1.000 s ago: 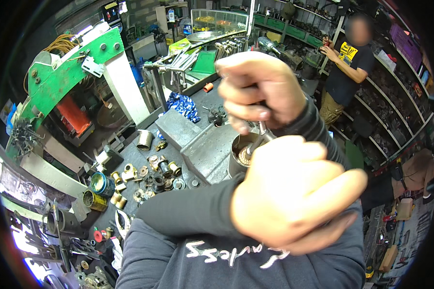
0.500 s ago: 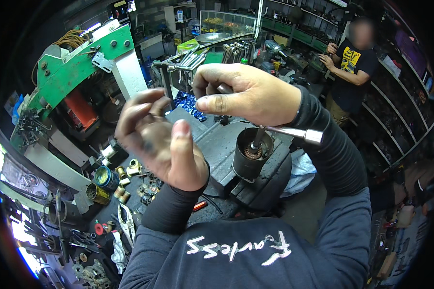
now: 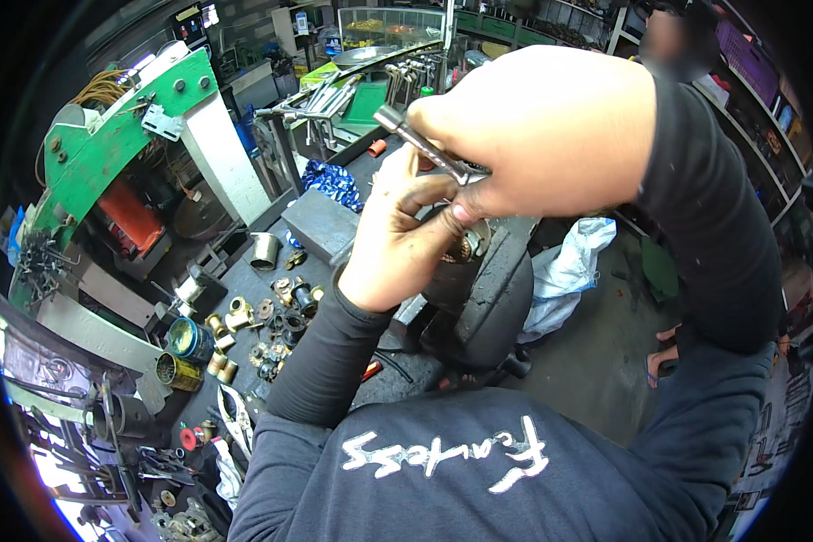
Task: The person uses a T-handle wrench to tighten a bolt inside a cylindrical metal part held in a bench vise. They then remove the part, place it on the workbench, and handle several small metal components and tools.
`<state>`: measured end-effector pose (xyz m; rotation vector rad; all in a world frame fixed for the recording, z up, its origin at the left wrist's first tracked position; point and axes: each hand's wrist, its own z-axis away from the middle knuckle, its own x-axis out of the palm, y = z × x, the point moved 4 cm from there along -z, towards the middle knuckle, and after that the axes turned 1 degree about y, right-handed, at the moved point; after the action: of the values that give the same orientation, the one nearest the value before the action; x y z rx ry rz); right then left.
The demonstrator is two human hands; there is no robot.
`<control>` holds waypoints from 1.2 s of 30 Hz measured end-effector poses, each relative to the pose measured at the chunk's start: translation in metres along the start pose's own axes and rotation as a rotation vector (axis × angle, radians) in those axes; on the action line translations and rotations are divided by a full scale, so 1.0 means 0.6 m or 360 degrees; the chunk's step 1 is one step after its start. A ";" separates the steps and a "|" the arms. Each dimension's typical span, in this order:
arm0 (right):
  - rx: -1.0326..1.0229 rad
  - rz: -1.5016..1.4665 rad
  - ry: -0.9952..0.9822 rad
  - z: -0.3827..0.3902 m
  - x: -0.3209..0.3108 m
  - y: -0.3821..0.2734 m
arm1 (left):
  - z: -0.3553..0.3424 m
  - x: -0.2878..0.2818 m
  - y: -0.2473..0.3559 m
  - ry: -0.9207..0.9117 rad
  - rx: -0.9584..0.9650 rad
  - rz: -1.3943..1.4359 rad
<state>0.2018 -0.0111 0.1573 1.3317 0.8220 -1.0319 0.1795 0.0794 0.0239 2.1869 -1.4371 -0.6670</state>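
My right hand [image 3: 542, 135] is closed on an L-shaped socket wrench [image 3: 427, 150], its shiny socket end pointing up and left past my fingers. Just below, my left hand [image 3: 393, 230] has its fingers and thumb curled in at the wrench's shaft, meeting the right fingertips. Under both hands stands a dark metal cylinder [image 3: 449, 287] with copper windings [image 3: 471, 244] inside, a starter motor housing by its look. My hands hide most of the housing's mouth and the wrench's lower end. The housing sits on a big dark vise [image 3: 497, 312].
Brass bushings and loose metal parts [image 3: 285, 312] lie on the bench left of the vise, near locking pliers [image 3: 235, 415]. A green press frame [image 3: 117, 135] stands at far left. A white sack [image 3: 574, 271] lies to the right. A person [image 3: 673, 45] is at the far right.
Both hands, apart and raised half a second ago, have come together on the wrench. Its socket end has swung from pointing right to pointing up-left. My view has shifted somewhat.
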 end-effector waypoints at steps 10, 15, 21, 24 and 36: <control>-0.0299 -0.0079 0.0311 0.011 0.021 0.004 | 0.008 0.006 -0.005 -0.0006 -0.0397 0.0344; 0.0019 0.0105 0.0942 0.028 0.062 -0.069 | 0.026 -0.001 0.003 0.0240 -0.0302 0.0510; -0.0277 -0.0919 0.1796 0.017 0.103 -0.057 | 0.013 0.007 0.004 0.0243 -0.0128 0.0195; -0.0753 -0.2193 0.1762 0.013 0.135 -0.019 | 0.009 0.003 -0.003 0.0181 -0.0063 0.0379; -0.0073 -0.2649 0.0665 -0.039 0.096 0.032 | 0.012 -0.010 0.011 -0.0069 -0.0082 -0.0261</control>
<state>0.2420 0.0042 0.1087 0.5773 2.4042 -1.9125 0.1682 0.0819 0.0232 2.2802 -1.2557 -0.8033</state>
